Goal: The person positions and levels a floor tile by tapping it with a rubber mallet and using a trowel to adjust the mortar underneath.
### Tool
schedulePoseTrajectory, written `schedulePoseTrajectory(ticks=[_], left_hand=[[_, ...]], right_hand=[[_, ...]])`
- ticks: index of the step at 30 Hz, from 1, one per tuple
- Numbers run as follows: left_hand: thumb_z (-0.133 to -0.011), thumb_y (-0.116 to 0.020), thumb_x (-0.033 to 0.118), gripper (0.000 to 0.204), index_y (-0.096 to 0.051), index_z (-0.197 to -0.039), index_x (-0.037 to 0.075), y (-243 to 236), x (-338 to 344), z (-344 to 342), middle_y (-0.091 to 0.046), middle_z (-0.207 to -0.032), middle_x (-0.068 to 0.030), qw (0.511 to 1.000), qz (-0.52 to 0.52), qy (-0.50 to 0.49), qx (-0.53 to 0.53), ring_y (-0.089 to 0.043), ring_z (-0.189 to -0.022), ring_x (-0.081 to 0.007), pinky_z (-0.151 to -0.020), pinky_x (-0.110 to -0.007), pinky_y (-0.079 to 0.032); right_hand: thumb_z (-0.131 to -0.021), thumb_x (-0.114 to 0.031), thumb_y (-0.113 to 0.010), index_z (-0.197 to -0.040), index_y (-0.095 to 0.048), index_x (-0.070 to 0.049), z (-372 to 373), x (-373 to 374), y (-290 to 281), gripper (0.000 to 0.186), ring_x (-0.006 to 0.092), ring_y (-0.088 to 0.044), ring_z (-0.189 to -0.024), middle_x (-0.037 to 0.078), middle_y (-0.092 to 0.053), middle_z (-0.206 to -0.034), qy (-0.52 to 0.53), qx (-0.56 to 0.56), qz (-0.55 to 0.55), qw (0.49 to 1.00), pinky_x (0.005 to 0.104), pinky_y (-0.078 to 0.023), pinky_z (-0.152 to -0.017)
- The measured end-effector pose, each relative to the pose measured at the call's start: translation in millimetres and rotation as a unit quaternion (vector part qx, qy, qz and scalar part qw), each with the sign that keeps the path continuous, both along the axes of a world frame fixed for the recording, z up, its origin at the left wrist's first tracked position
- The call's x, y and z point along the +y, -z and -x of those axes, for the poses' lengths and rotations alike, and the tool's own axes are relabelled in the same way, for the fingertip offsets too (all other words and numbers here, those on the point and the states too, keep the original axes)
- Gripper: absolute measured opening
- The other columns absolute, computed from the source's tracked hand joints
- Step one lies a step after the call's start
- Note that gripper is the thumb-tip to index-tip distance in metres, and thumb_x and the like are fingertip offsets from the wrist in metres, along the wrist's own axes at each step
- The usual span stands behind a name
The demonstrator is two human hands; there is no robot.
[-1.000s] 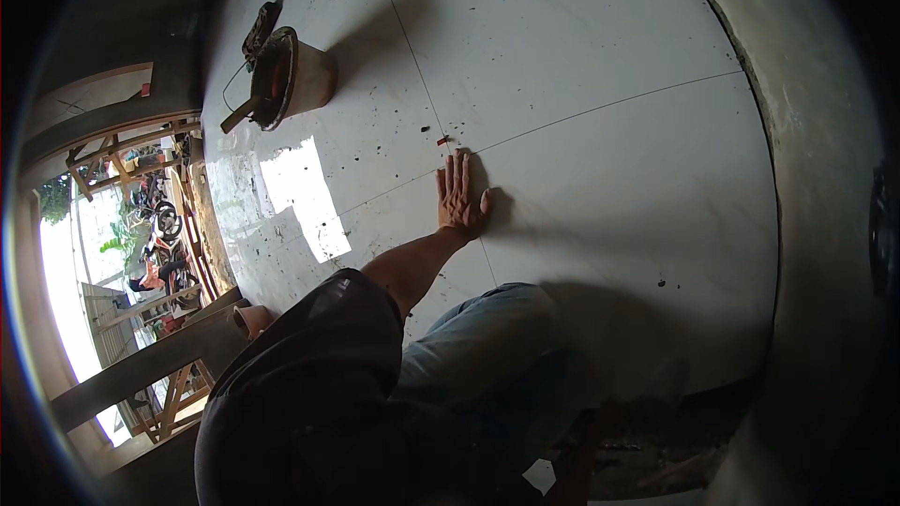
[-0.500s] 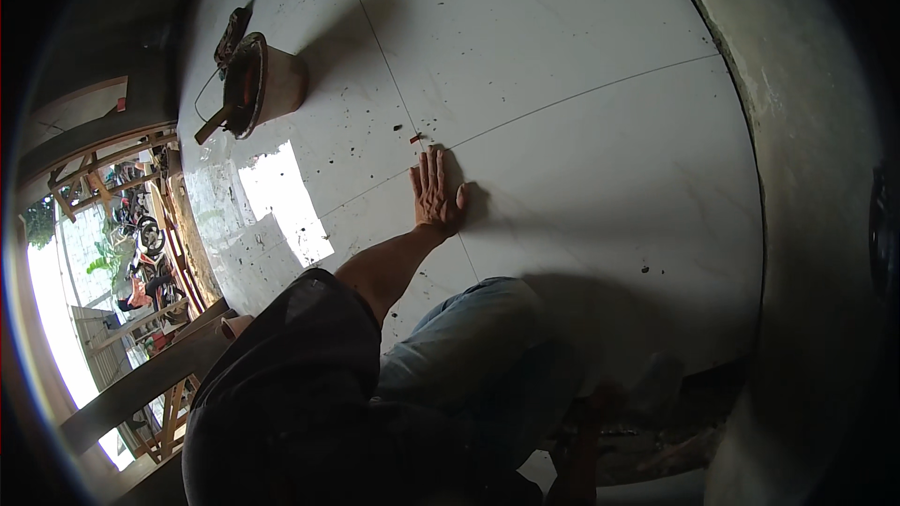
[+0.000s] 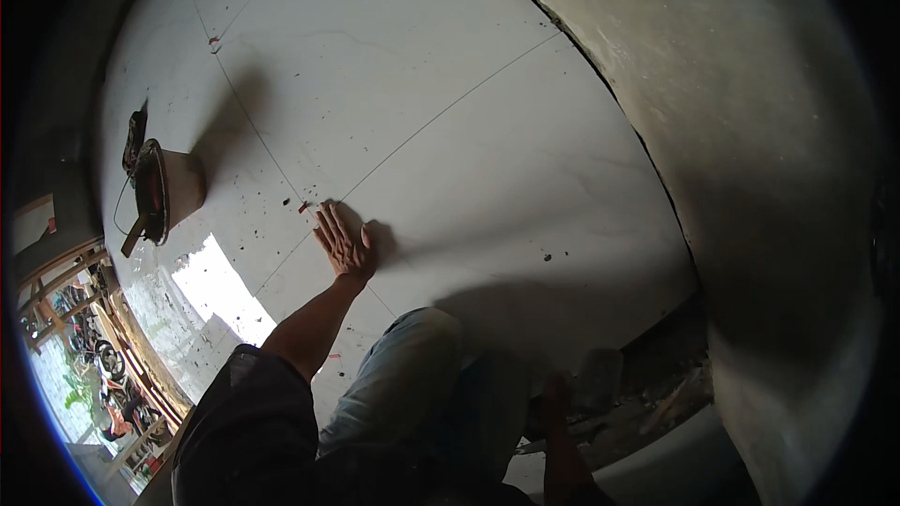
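Note:
My left hand (image 3: 345, 245) lies flat on a large white floor tile (image 3: 469, 197), with its fingers stretched out. Its fingertips are close to the crossing of the tile joints, beside a small red clip (image 3: 303, 208). In deep shadow at the lower right, my right hand (image 3: 557, 395) is near the tiles' near edge. Its fingers are too dark to make out. Next to it stands a dim greyish shape (image 3: 600, 377) whose kind I cannot tell. Dark rubble (image 3: 656, 398) fills a gap beyond that tile edge.
A dirty bucket (image 3: 183, 189) with a handle sticking out stands on the tiles at the left. Another small red clip (image 3: 215, 41) sits at a farther joint. A plastered wall (image 3: 722, 112) runs along the right. Dark crumbs are scattered about. My bent knee (image 3: 417, 347) is in front.
The view has swung right, so the bucket and my left hand appear farther left and lower. My left hand stays flat by the same joint. More of my right forearm shows.

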State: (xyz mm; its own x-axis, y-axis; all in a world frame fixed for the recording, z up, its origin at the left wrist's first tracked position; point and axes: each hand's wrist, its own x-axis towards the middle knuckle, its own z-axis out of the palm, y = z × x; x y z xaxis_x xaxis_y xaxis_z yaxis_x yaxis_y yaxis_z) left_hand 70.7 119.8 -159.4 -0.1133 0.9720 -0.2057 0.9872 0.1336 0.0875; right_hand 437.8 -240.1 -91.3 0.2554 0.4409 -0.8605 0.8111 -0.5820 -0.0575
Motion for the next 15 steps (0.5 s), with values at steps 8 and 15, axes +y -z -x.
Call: schedulePoseTrajectory(ticks=[8,15], left_hand=[[-0.091,-0.041,0.049,0.079,-0.011,-0.148,0.001,-7.5,163.2,-183.8,-0.005,-0.156,-0.0145,0.967,-0.026,0.25,-0.051,0.001,-0.144,-0.0286,-0.115,-0.049,0.003],[-0.093,-0.031,0.054,0.077,-0.007,-0.15,0.008,-18.5,225.5,-254.4,-0.003,-0.157,-0.0058,0.948,-0.038,0.315,-0.033,0.004,-0.145,-0.0244,-0.116,-0.047,0.005]], right_hand=[[-0.092,-0.027,-0.046,-0.112,-0.061,-0.004,-16.3,-56.9,39.2,0.034,0.0381,-0.058,-0.097,0.021,-0.06,-0.112,0.019,-0.034,-0.187,0.982,0.0483,-0.044,-0.082],[-0.092,-0.023,-0.049,-0.09,-0.065,-0.003,-5.8,20.8,-5.6,0.025,0.0381,-0.062,-0.076,0.02,-0.065,-0.084,0.206,-0.011,-0.227,0.952,0.0476,-0.046,-0.066]])
